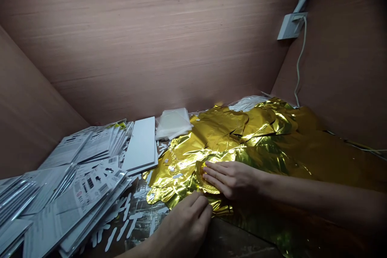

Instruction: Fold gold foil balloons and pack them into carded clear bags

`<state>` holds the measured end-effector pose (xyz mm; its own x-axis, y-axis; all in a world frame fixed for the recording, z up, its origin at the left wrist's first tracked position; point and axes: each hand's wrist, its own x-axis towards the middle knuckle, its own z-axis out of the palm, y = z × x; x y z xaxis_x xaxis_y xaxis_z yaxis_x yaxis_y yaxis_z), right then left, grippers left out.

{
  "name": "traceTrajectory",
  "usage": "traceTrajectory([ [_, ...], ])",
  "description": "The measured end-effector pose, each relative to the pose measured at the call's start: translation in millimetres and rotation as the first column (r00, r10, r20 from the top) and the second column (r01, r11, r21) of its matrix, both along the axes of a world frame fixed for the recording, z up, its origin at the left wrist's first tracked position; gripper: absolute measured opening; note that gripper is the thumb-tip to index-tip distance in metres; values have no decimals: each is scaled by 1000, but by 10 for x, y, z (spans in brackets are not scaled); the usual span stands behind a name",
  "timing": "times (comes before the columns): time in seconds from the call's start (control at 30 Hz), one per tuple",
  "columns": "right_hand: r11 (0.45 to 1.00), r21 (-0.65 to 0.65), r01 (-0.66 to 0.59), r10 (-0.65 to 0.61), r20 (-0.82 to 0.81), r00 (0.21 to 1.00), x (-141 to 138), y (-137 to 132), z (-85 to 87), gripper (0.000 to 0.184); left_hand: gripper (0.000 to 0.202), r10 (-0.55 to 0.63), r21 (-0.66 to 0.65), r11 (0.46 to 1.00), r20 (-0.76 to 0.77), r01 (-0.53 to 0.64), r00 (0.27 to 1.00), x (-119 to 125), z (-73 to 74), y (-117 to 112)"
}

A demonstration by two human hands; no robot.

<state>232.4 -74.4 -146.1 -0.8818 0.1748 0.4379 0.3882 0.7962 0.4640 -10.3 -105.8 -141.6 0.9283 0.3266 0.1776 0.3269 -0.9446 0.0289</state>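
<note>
The right hand [232,179] lies flat, fingers extended and close together, with the fingertips [208,173] pressing on a folded gold foil section [208,179]; it is not gripping. The left hand [184,225] is lightly curled at the near edge of the same foil, its fingers touching it. Whether those fingers pinch the foil cannot be determined.

The gold foil balloons [193,161] lie deflated and overlapped in a wide, creased mass, directly under and ahead of both hands, and extend to the right across the table [238,242].

Left of the foil is a loose pile of printed cards [84,193] with barcodes. A white board [142,145] lies between the pile and the foil. Behind it sits a clear plastic packet [173,124]. White cut-out strips [121,225] lie on the table beside the pile.

Brown panel walls [151,48] surround the table. A wall socket [290,26] is mounted at the right, with a white cable [299,64] hanging below it.
</note>
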Motion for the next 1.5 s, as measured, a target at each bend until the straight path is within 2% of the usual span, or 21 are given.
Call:
traceTrajectory([
  [0.1, 1000, 18, 13, -14, 38, 999, -56, 13, -15, 32, 19, 35, 102, 994, 35, -39, 999, 31, 20, 9],
  [0.17, 1000, -7, -12, 12, 25, 1000, -71, 31, -28, 29, 23, 78, 97, 991, 115, -89, 990, 58, 21, 19],
  [0.27, 982, -187, 0, -16, -83, 996, -49, 48, -36, 28, 37, 110, 65, 991, 156, -121, 982, 69, -22, 35],
  [0.33, 911, -402, 93, -184, -194, 964, -23, 41, -23, 29, 41, 108, 95, 988, 122, -120, 987, 48, -70, 43],
  [0.43, 734, -651, 193, -462, -270, 845, 3, 18, 28, 28, 41, 56, 148, 987, 45, -62, 997, -8, -124, 41],
  [0.57, 568, -806, 168, -646, -310, 698, 45, 19, 81, 11, 43, -10, 209, 978, -10, 12, 1000, -64, -163, 27],
  [0.6, 539, -829, 150, -669, -312, 675, 67, 22, 73, 9, 43, -11, 221, 975, -14, 14, 1000, -67, -174, 25],
  [0.63, 536, -832, 144, -669, -315, 674, 93, 25, 55, 10, 42, -9, 227, 974, -12, 12, 1000, -64, -186, 24],
  [0.67, 570, -806, 157, -638, -315, 703, 123, 26, 27, 14, 41, -4, 228, 974, -7, 5, 1000, -59, -197, 24],
  [0.7, 642, -746, 178, -570, -308, 762, 154, 25, -7, 21, 41, 2, 226, 974, 0, -1, 1000, -52, -203, 24],
  [0.77, 821, -538, 192, -368, -241, 898, 211, 21, -73, 32, 42, 6, 215, 977, 5, -7, 1000, -39, -200, 23],
  [0.83, 931, -337, 142, -196, -131, 972, 247, 22, -111, 35, 45, 6, 209, 978, 5, -6, 1000, -32, -176, 19],
  [0.9, 970, -226, 90, -106, -58, 993, 262, 34, -109, 33, 45, 1, 212, 977, 15, -4, 1000, -31, -148, 14],
  [0.97, 980, -190, 65, -64, 10, 998, 267, 55, -85, 33, 39, 14, 184, 983, 16, -17, 1000, -27, -130, 15],
  [1.1, 980, -194, 46, -22, 127, 992, 283, 103, -52, 35, 38, 26, 58, 998, -27, -25, 999, -10, -107, 39],
  [1.17, 972, -231, 45, -5, 168, 986, 291, 115, -18, 39, 40, 12, 42, 999, -42, -10, 999, 0, -80, 50],
  [1.23, 933, -344, 105, -38, 194, 980, 286, 107, 80, 44, 38, 1, 64, 998, -42, 2, 999, 8, -39, 58],
  [1.27, 891, -429, 150, -69, 199, 978, 277, 94, 160, 46, 37, -4, 75, 997, -39, 7, 999, 13, -17, 62],
  [1.33, 761, -612, 216, -119, 195, 973, 245, 56, 364, 43, 32, -9, 76, 997, -37, 12, 999, 23, 21, 73],
  [1.43, 567, -801, 192, -135, 140, 981, 178, 8, 629, 20, 21, 8, 52, 999, -32, -7, 999, 42, 58, 101],
  [1.5, 501, -843, 198, -186, 118, 975, 139, 7, 672, 39, 16, 15, 41, 999, -20, -14, 1000, 52, 70, 122],
])
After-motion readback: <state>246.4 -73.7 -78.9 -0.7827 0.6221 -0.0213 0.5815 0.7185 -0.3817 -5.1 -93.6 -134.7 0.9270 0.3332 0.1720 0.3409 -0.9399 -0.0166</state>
